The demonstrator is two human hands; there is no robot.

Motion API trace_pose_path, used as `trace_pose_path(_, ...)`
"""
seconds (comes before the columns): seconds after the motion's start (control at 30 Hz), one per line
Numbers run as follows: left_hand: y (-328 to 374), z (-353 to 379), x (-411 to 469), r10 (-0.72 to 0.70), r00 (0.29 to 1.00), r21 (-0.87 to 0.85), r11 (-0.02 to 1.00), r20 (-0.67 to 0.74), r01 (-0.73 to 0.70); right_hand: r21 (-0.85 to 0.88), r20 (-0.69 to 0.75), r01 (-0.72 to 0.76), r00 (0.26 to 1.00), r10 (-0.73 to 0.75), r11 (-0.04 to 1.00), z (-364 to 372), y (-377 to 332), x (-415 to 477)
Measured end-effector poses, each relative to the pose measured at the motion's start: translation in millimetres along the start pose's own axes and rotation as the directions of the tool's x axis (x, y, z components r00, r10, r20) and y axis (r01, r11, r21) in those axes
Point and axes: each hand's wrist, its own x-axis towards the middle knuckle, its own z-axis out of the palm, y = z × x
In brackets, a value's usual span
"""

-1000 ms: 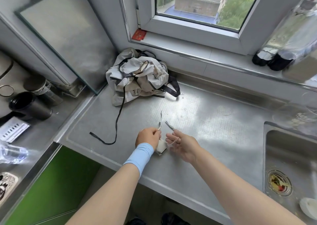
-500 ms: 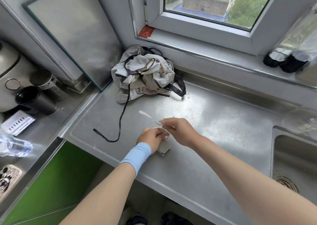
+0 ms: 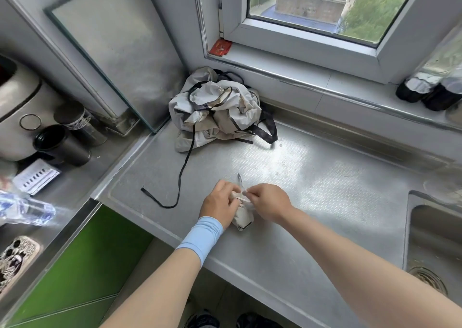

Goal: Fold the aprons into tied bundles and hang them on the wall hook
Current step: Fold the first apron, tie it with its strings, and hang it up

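Stainless steel counter point(image 3: 312, 177) runs beneath a white-framed window point(image 3: 300, 40), with a steel sink basin point(image 3: 435, 240) at its right end. Near the counter's front edge, both of your hands meet over a small folded beige apron bundle point(image 3: 243, 217) lying on the steel. Your left hand point(image 3: 220, 203), with a pale blue wristband point(image 3: 201, 236) on its wrist, curls closed over the bundle's left side and pins it down. Your right hand point(image 3: 270, 202) is closed in a pinch on a thin pale tie string point(image 3: 240, 181); one end of the string sticks up between your two hands. Farther back, against the wall below the window sill, a crumpled heap of grey and beige aprons point(image 3: 215, 112) sits well apart from your hands. A long black strap point(image 3: 183, 170) trails from that heap toward the front, ending left of your left hand.
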Motion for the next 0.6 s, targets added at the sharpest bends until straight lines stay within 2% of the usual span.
trace_pose_path(0.07, 1.5, 1.2, 0.9, 0.013, 1.0, 0.028, 1.0, 0.001, -0.013, -0.044, 0.048, 0.034, 0.998, -0.032, 0.998, -4.7, -3.7, -3.8)
trace_pose_path(0.13, 2.6, 1.5, 2.6, 0.004, 0.999, 0.009, 1.0, 0.035, -0.005, 0.005, 0.122, 0.056, 0.991, -0.056, 0.998, -9.7, -6.2, -6.2)
trace_pose_path(0.27, 2.8, -1.5, 11.4, -0.089, 0.966, 0.018, 0.996, 0.241, 0.087, 0.209, 0.223, 0.044, 0.97, -0.092, 0.977, -17.0, -7.2, -7.9)
trace_pose_path(0.33, 2.7, -5.8, 14.6, -0.043, 0.93, 0.017, 0.999, 0.366, 0.04, 0.342, 0.245, 0.022, 0.963, -0.112, 0.939, -21.5, -10.9, -5.7)
trace_pose_path(0.4, 2.8, -8.3, 13.6, -0.001, 0.894, -0.018, 1.0, 0.447, 0.011, 0.513, 0.27, -0.04, 0.956, -0.117, 0.857, -25.8, -14.7, -4.1)
trace_pose_path(0.47, 2.9, -8.5, 8.9, -0.014, 0.897, -0.105, 0.992, 0.443, 0.067, 0.573, 0.296, -0.115, 0.952, -0.074, 0.812, -28.5, -16.8, -3.7)
trace_pose_path(0.53, 3.1, -10.1, 4.1, -0.07, 0.918, -0.292, 0.936, 0.39, 0.195, 0.588, 0.326, -0.173, 0.945, -0.036, 0.79, -26.7, -14.6, -1.4)
trace_pose_path(0.6, 3.8, -12.4, -0.3, -0.062, 0.934, -0.412, 0.886, 0.353, 0.214, 0.573, 0.355, -0.194, 0.934, -0.028, 0.796, -24.4, -13.3, 1.5)
